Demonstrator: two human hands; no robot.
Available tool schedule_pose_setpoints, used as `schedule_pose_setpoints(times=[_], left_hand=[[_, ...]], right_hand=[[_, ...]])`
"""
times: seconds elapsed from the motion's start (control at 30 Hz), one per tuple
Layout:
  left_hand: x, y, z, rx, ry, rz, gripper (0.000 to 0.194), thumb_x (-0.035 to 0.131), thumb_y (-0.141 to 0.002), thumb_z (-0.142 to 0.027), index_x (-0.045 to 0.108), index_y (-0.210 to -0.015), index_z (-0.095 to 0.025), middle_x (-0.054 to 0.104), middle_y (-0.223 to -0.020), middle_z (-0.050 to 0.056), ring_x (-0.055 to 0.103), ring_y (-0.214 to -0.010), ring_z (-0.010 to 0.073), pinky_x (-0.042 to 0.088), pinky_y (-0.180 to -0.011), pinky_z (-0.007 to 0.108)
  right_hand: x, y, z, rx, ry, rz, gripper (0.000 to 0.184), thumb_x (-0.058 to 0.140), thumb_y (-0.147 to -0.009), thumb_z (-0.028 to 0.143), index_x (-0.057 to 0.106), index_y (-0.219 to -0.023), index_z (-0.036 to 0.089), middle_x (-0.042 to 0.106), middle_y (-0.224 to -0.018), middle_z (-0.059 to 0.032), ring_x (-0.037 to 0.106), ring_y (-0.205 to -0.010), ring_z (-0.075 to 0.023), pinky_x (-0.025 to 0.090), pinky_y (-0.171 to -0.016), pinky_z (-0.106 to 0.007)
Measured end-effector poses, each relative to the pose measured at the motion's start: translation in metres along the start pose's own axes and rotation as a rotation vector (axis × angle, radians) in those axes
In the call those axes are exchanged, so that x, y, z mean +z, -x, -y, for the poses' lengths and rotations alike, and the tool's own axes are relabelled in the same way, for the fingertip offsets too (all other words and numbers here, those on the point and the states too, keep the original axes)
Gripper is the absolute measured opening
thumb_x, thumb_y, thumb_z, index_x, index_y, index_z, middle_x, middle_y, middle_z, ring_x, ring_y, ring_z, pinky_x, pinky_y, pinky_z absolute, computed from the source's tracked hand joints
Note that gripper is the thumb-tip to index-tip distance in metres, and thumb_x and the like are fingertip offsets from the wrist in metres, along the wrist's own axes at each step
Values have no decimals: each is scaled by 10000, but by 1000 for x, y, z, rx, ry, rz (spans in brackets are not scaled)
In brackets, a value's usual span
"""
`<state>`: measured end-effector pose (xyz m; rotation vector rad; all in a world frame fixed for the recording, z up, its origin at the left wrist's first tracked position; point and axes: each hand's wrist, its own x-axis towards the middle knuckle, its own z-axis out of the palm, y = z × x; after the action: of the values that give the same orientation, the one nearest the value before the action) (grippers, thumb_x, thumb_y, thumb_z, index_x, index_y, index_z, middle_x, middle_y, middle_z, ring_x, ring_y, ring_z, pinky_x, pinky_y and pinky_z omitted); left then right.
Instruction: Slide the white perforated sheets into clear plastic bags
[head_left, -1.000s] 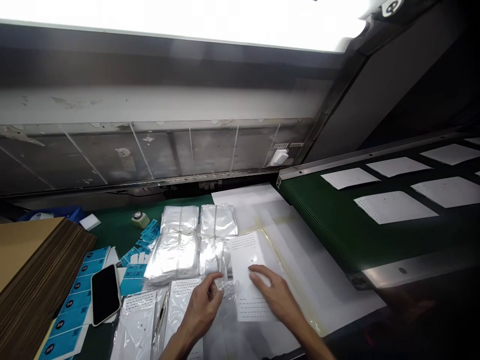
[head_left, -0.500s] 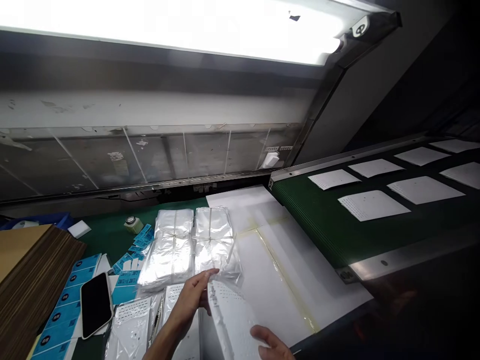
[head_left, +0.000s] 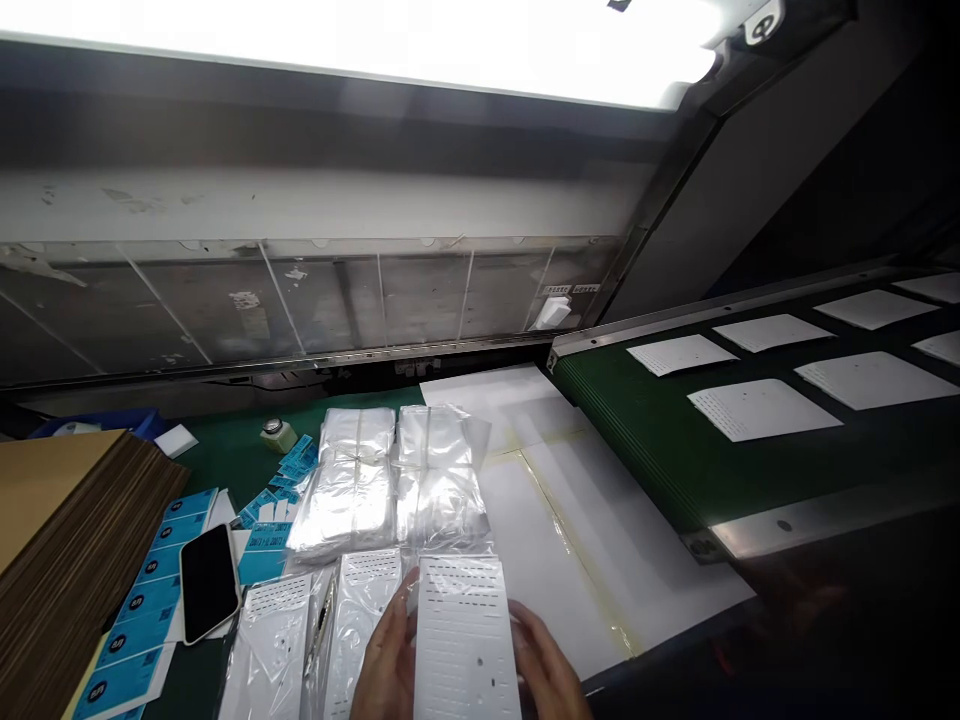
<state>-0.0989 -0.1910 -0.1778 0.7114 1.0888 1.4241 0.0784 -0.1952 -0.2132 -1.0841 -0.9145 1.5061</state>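
Both my hands hold a white perforated sheet (head_left: 465,640) upright at the bottom middle of the view. My left hand (head_left: 388,660) grips its left edge, fingers curled behind it. On the other side, my right hand (head_left: 544,665) clasps the right edge. A thin clear bag seems to lie around the sheet, though I cannot be sure. Just beyond it lie two bundles of clear plastic bags (head_left: 390,475).
Bagged white sheets (head_left: 315,630) lie to the left, beside a black phone (head_left: 208,582) on blue labels (head_left: 142,620). A cardboard stack (head_left: 60,540) fills the far left. On the right, a green conveyor belt (head_left: 645,440) carries several white sheets (head_left: 761,410).
The white sheet lay flat on the table under my right hand; both hands have picked it up and turned it upright in front of me, now gripping its two edges.
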Motion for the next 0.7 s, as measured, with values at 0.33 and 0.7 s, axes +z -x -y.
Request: schedule_pose_setpoints(times=[0.33,0.7], left_hand=[[2,-5,16,-8,62,69,463,595,-832,-467,583,-1235,-240,513,-1367,77,439,-1278,284,400,-1043,391],[-27,15,28,129,-619,-103,559,512,-800,-605,616,-1211,-240,537,-1340,42,384,-1317,273,207,-1142,432]], right_hand=[[-12,-34,34,-242,325,98,286,505,-861,403,588,-1043,199,675,-884,-39,606,-795,-197,468,-693,-273],[-31,-10,-13,-174,399,175,391,458,-823,556,614,-736,209,603,-723,-23,559,-714,-204,433,-653,-263]])
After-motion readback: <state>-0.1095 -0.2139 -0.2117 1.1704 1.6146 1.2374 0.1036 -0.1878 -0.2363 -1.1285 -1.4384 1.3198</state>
